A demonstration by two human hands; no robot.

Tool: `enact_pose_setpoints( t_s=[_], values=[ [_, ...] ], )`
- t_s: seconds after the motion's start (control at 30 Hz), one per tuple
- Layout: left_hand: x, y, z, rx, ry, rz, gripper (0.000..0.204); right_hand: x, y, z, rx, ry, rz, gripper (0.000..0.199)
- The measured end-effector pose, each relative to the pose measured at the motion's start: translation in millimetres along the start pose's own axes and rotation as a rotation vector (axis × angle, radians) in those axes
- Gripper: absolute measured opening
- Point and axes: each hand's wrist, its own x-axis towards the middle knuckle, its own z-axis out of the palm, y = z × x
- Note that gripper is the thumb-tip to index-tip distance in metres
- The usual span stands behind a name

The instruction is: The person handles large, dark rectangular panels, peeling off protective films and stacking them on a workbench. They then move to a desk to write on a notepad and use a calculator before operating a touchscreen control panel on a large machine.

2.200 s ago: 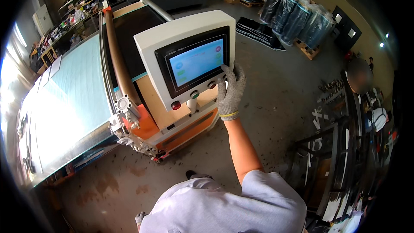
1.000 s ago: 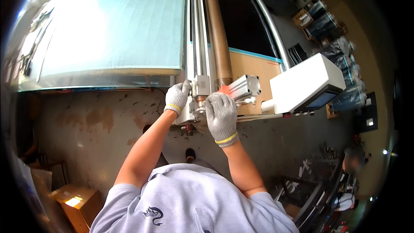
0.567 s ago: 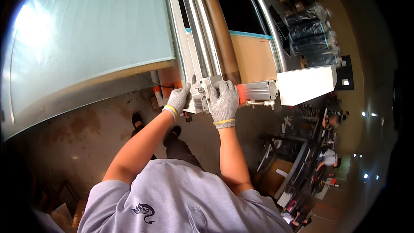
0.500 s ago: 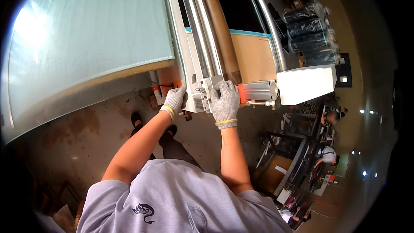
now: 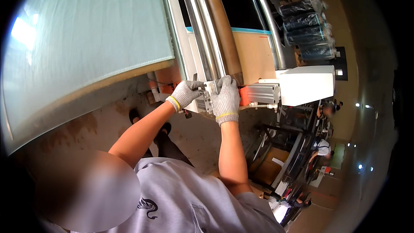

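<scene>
My left hand [image 5: 186,94], in a grey knitted glove with a yellow-edged cuff, is closed, its fingertips against the side of a metal end block [image 5: 208,91]. What they pinch there is too small to make out. My right hand [image 5: 226,99], gloved alike, curls its fingers over the top of that same block. Two shiny metal rollers [image 5: 209,47] run away from the block, side by side. Along their right lies a brown roller [image 5: 227,47]. A grey metal cylinder [image 5: 264,94] with an orange end piece [image 5: 244,96] sits just right of my right hand.
A pale blue-green sheet [image 5: 103,21] covers the large table at left. Right of the rollers are a light wooden panel [image 5: 255,56] and a white box-shaped cover [image 5: 307,85]. Plastic-wrapped dark rolls [image 5: 307,30] lie farther right. People [image 5: 322,147] are in the right background.
My left hand has moved right, from the frame's edge to the end block, its fingertips now against it. My right hand stays on the block, its fingers slightly shifted. The view has tilted slightly.
</scene>
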Motion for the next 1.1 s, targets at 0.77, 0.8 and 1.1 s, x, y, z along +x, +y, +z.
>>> enact_pose_setpoints(
  t_s=[0.77,0.8,1.1],
  values=[
    [-186,5,-242,1.242,0.054,0.140,0.073,-31,-16,156,1.860,0.570,0.737,0.005],
    [-221,10,-274,1.361,-0.016,0.091,0.078,-29,-13,161,1.855,0.596,0.777,0.004],
    [-367,27,-413,1.553,-0.086,-0.163,0.083,3,44,213,2.305,0.362,0.497,0.018]
  ],
)
